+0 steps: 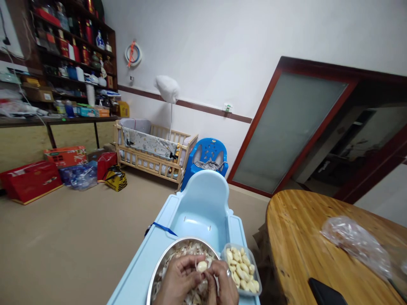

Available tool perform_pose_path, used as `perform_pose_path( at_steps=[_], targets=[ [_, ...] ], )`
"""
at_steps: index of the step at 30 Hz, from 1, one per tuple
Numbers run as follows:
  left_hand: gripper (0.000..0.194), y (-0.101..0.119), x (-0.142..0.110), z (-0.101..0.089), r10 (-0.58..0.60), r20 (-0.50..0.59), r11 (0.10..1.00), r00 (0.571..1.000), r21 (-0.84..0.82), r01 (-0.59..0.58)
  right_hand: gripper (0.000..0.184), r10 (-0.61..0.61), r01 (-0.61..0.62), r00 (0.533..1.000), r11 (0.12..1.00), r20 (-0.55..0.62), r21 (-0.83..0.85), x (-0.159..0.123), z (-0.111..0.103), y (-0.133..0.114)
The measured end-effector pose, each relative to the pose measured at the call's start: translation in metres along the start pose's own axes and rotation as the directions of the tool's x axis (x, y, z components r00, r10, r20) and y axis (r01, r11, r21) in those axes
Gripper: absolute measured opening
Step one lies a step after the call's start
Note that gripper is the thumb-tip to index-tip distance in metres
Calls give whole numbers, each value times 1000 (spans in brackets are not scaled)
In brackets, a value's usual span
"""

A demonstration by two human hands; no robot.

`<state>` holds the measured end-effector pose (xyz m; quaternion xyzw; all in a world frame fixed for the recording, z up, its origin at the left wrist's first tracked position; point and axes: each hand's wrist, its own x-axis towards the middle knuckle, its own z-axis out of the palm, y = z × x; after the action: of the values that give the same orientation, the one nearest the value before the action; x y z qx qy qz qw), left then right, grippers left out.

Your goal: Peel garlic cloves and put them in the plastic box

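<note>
Garlic peeling, step as judged from the view: the garlic clove (202, 266) is up between both hands, over the metal bowl (155, 271) of papery skins (178, 253), with the plastic container (258, 277) of peeled cloves (243, 269) just beside the bowl's right side; both vessels rest on the light-blue chair (208, 190). Good practice here, in my judgement: steady the clove with one hand, lift any loose skin from an end with the other, and draw it along the length rather than scraping across, so the flesh is not bruised. Working low over the bowl should let the scraps fall there; the clove should be checked for leftover film before it joins the clean ones. Risk noted: a smooth clove could slip if squeezed hard. Pose: left hand (182, 277) enters from the lower left, back of the hand upward, its grip narrow, thumb and fingers holding the clove. Right hand (222, 284), with a ring (228, 272), comes in lower right, fingers curled inward, tips meeting the clove's right side; whether its grip pinches clove or skin, or merely touches, I cannot tell.
</note>
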<state>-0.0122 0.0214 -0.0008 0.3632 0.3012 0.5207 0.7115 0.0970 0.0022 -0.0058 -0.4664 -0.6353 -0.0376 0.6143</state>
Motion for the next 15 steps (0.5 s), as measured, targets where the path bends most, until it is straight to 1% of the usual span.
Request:
perform_pose_path(
  at_steps=[3, 6, 11, 15],
  targets=[
    [43, -5, -1, 1, -6, -18, 998, 1000, -64, 4, 24, -28, 28, 1000, 1000, 1, -3, -1, 1, 1],
    [38, -6, -3, 4, -1, -61, 994, 998, -110, -6, 25, -64, 64, 998, 998, -4, -16, -1, 2, 3],
    [38, 1, -5, 11, -48, -117, 984, 992, -174, 27, 27, -180, 180, 984, 983, 13, -42, 1, 3, 7],
    [35, 7, -5, 16, -46, -166, 962, 985, -273, -2, 28, -266, 268, 963, 955, 38, -123, -1, 6, 9]
  ],
)
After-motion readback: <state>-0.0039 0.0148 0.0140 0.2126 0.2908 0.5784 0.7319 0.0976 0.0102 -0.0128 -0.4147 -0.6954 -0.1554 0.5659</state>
